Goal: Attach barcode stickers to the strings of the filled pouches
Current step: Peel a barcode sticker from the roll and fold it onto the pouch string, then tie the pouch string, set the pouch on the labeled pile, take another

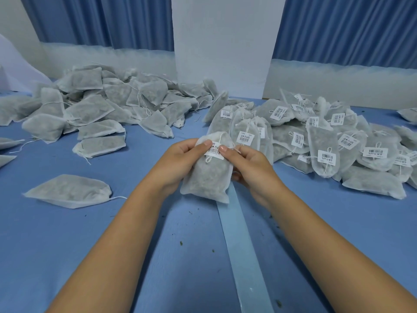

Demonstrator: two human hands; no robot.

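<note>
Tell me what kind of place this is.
Probably a small packing or labelling workbench. A heap of unlabelled pouches lies left on the blue table, a heap with barcode stickers lies right, and a pale strip runs below the pouch held by left hand and right hand.

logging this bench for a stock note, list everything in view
held pouch: one, white with green fill, centre, in both hands
barcode sticker: one, white, near the held pouch's top, under both thumbs
unlabelled pouches: large pile, grey-white, far left
lone pouch: one, grey-white, near left
labelled pouches: large pile, grey-white with white stickers, right
backing strip: one, pale blue, centre, running toward the viewer
table: one, blue
curtains: blue, behind
left hand: grips the held pouch's left side
right hand: grips its right side
</note>
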